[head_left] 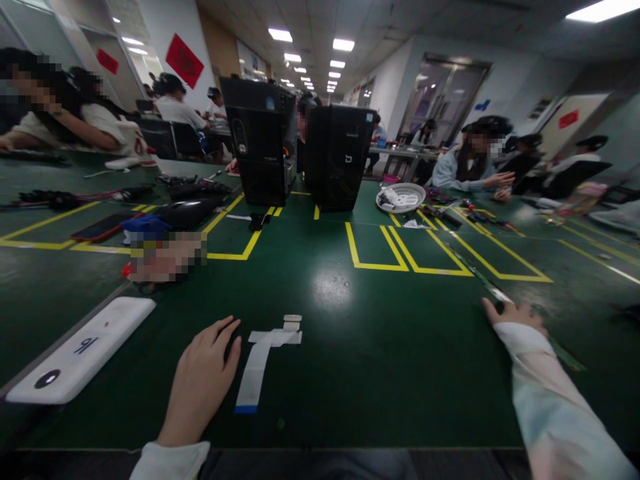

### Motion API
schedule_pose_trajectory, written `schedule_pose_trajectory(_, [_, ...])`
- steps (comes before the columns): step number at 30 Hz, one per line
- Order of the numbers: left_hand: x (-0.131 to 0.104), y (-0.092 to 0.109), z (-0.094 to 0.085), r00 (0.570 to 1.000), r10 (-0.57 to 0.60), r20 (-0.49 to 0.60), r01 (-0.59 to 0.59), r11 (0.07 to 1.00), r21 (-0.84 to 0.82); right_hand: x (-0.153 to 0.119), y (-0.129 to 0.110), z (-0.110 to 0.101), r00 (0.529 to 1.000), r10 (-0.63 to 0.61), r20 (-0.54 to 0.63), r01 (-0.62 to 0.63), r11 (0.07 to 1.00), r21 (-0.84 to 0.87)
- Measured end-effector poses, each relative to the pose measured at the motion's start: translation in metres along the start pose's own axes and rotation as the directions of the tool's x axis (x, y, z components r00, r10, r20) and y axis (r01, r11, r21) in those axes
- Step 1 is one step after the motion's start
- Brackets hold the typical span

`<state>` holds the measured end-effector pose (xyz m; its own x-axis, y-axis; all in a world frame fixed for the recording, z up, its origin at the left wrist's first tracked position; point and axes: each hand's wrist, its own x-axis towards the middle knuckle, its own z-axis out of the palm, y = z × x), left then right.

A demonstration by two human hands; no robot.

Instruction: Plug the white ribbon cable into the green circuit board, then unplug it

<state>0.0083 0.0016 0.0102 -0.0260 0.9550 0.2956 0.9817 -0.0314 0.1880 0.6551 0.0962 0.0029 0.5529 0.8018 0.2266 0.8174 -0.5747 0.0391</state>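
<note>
My left hand (205, 377) rests on the green table with its fingers stretched out and slightly apart, holding nothing. Just right of it lies a flat white ribbon cable (255, 373) with a blue end and a small connector at its top; hand and cable do not touch. On the right, my right hand (520, 317) is closed over a long, narrow green circuit strip (570, 357). The strip lies slantwise across the table and runs out on both sides of the hand. Its thumb points left, while the other fingertips are mostly hidden.
A white oblong device (95, 347) lies at the left. Two black computer towers (263, 147) stand at the back, with a white basket (400, 197) of small parts to their right. Yellow tape (380, 267) marks the table. Cables and tools lie back left; people sit around.
</note>
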Motion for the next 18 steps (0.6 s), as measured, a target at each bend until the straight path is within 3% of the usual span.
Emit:
schedule_pose_trajectory(3, [0.000, 0.000, 0.001, 1.000, 0.009, -0.011, -0.009, 1.000, 0.011, -0.003, 0.006, -0.001, 0.997, 0.013, 0.077, -0.016, 0.999, 0.047])
schedule_pose_trajectory(5, [0.001, 0.001, 0.001, 0.999, 0.022, -0.029, -0.021, 1.000, 0.018, -0.008, 0.008, -0.001, 0.996, -0.045, 0.073, 0.040, 0.997, 0.061])
schedule_pose_trajectory(9, [0.001, 0.001, 0.001, 0.999, 0.028, -0.039, -0.027, 0.999, 0.029, -0.032, 0.003, -0.002, 0.997, -0.052, -0.056, 0.055, 0.997, 0.057])
schedule_pose_trajectory(13, [0.000, 0.001, -0.001, 0.999, 0.025, -0.023, -0.024, 0.999, 0.025, -0.065, 0.000, -0.004, 0.968, 0.170, -0.184, -0.150, 0.982, 0.116])
schedule_pose_trajectory(18, [0.001, 0.002, -0.002, 1.000, 0.014, -0.010, -0.013, 1.000, 0.028, -0.087, 0.010, -0.013, 0.927, 0.364, -0.092, -0.353, 0.929, 0.111])
